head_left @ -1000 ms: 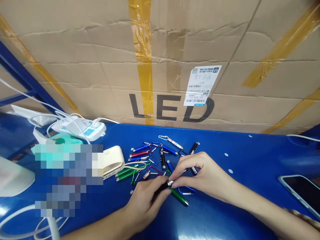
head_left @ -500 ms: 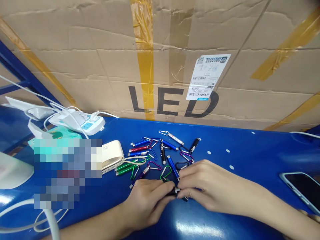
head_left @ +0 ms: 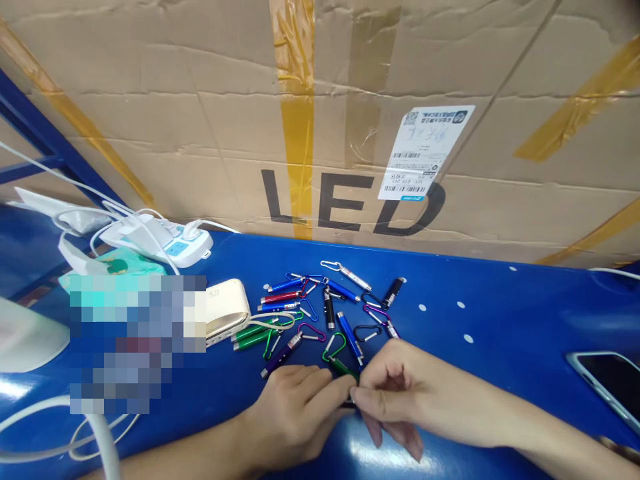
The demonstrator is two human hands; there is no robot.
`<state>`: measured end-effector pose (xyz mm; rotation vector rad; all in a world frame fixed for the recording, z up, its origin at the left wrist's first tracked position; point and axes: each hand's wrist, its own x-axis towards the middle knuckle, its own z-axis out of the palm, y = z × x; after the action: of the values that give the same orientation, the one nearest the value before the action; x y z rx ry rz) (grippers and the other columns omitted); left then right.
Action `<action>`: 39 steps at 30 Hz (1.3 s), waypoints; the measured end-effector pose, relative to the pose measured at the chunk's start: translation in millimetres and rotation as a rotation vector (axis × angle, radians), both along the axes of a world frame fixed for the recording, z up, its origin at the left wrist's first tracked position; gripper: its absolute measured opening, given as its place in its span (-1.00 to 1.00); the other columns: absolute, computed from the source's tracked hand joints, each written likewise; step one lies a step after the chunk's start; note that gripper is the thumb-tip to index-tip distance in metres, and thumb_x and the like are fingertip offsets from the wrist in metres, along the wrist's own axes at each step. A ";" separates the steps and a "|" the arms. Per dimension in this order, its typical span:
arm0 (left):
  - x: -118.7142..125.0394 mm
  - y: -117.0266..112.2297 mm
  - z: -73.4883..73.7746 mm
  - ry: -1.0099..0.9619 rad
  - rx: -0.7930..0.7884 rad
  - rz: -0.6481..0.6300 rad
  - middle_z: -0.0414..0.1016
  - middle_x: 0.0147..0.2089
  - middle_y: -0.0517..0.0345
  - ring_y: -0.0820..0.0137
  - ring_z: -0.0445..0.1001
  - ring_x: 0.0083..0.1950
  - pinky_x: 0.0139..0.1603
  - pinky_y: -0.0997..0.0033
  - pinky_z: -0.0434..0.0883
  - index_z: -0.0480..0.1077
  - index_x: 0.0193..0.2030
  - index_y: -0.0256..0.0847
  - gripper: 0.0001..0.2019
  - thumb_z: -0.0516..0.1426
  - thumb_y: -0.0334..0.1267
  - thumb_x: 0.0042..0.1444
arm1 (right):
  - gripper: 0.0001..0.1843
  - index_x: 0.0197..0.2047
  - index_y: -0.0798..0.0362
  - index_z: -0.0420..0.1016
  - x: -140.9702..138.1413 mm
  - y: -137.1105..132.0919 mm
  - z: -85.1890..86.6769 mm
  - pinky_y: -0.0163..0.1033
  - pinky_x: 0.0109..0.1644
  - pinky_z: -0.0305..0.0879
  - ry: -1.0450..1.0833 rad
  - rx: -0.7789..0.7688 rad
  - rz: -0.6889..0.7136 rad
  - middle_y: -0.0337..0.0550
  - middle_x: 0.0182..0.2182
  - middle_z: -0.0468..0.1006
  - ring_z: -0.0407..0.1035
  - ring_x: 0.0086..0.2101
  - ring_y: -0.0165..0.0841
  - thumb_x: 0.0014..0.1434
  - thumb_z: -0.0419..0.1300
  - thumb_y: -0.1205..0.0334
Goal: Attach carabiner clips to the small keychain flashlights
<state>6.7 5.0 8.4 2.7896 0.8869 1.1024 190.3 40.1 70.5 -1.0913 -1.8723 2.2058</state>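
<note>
My left hand [head_left: 300, 417] is closed around a small black keychain flashlight [head_left: 347, 404], and most of it is hidden by the fingers. Thumb and forefinger of my right hand [head_left: 395, 393] pinch at its end, while the other fingers hang loosely below. Just beyond my hands lie several keychain flashlights with carabiner clips: a blue one [head_left: 351, 337], a purple one [head_left: 283, 355], a black one [head_left: 329, 308], a red one [head_left: 281, 297] and a silver one [head_left: 356, 276]. A dark green one [head_left: 343, 367] lies right by my fingertips.
Behind the blue table [head_left: 510, 320] stands a large cardboard box [head_left: 210, 153] marked LED. To the left are a cream power bank [head_left: 227, 307], a white power strip [head_left: 193, 250], cables and a blurred patch. A phone [head_left: 613, 387] lies at the right.
My right hand has turned; its lower fingers have loosened and dropped downward while thumb and forefinger stay at the black flashlight's end. My left hand stays closed. The view has shifted slightly.
</note>
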 end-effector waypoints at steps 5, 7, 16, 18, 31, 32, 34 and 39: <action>0.8 -2.1 -1.4 -0.109 -0.121 -0.007 0.45 -0.53 0.13 0.44 0.39 -0.60 -0.59 0.50 0.31 0.21 -0.09 -0.31 -0.81 -0.14 -0.31 0.28 | -0.55 -0.53 0.16 0.41 0.1 -0.1 -0.8 -0.50 -0.61 0.10 0.038 0.038 -0.004 -0.35 -0.70 0.26 0.14 -0.70 -0.61 0.13 0.12 -0.08; 0.3 -2.5 -2.1 -0.102 -0.121 -0.012 0.45 -0.53 0.14 0.44 0.38 -0.61 -0.60 0.48 0.30 0.20 -0.08 -0.29 -0.81 -0.14 -0.30 0.28 | -0.55 -0.53 0.16 0.43 0.5 -1.3 -2.0 -0.49 -0.61 0.09 0.018 0.060 0.012 -0.35 -0.70 0.26 0.14 -0.69 -0.59 0.12 0.13 -0.08; -1.3 0.0 0.2 -0.104 -0.363 0.070 0.39 -0.53 0.23 0.49 0.33 -0.61 -0.58 0.53 0.23 0.17 -0.06 -0.25 -0.84 -0.13 -0.35 0.27 | -0.61 -0.50 0.06 0.47 8.1 9.4 0.1 -0.40 -0.49 0.11 -0.210 1.008 -0.106 -0.27 -0.60 0.42 0.26 -0.57 -0.50 0.15 0.12 -0.06; -1.7 -0.4 -0.3 -0.115 -0.429 0.112 0.35 -0.55 0.27 0.50 0.31 -0.62 -0.58 0.53 0.20 0.17 -0.08 -0.24 -0.85 -0.13 -0.35 0.26 | -0.68 -0.41 0.03 0.49 13.1 12.9 4.2 -0.40 -0.46 0.15 -0.196 1.122 -0.175 -0.26 -0.55 0.46 0.29 -0.55 -0.49 0.18 0.11 -0.02; 0.0 2.0 -2.0 -0.135 -0.343 0.086 0.41 -0.51 0.19 0.48 0.33 -0.58 -0.55 0.54 0.27 0.21 -0.05 -0.28 -0.82 -0.10 -0.34 0.26 | -0.82 -0.21 -0.01 0.53 12.9 16.1 -0.7 -0.41 -0.33 0.30 0.005 1.185 0.043 -0.23 -0.34 0.54 0.43 -0.37 -0.46 0.22 0.11 0.21; 0.3 1.7 -2.2 -0.136 -0.329 0.094 0.42 -0.49 0.17 0.48 0.35 -0.56 -0.54 0.54 0.28 0.22 -0.07 -0.27 -0.84 -0.09 -0.34 0.25 | -0.84 -0.25 0.01 0.54 12.6 16.1 -1.6 -0.41 -0.31 0.30 0.017 1.154 0.022 -0.23 -0.35 0.54 0.43 -0.37 -0.46 0.21 0.12 0.22; 1.0 1.4 -2.7 -0.135 -0.313 0.106 0.46 -0.44 0.13 0.46 0.37 -0.51 -0.50 0.53 0.32 0.23 -0.11 -0.26 -0.87 -0.06 -0.33 0.25 | -0.86 -0.30 0.03 0.53 12.8 16.4 -3.2 -0.41 -0.31 0.30 0.016 1.099 -0.008 -0.23 -0.39 0.54 0.42 -0.38 -0.46 0.19 0.14 0.24; 3.1 4.2 -2.2 -0.128 -0.228 0.113 0.41 -0.48 0.12 0.42 0.32 -0.47 -0.48 0.49 0.32 0.28 -0.14 -0.28 -0.86 -0.06 -0.35 0.25 | -0.86 -0.34 0.05 0.51 12.1 16.8 -3.1 -0.41 -0.33 0.27 -0.030 1.072 0.062 -0.24 -0.42 0.50 0.40 -0.42 -0.46 0.20 0.14 0.26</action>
<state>9.8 9.2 6.3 2.4841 1.0906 1.1016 202.4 56.8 67.4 -0.8023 -2.5404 0.8493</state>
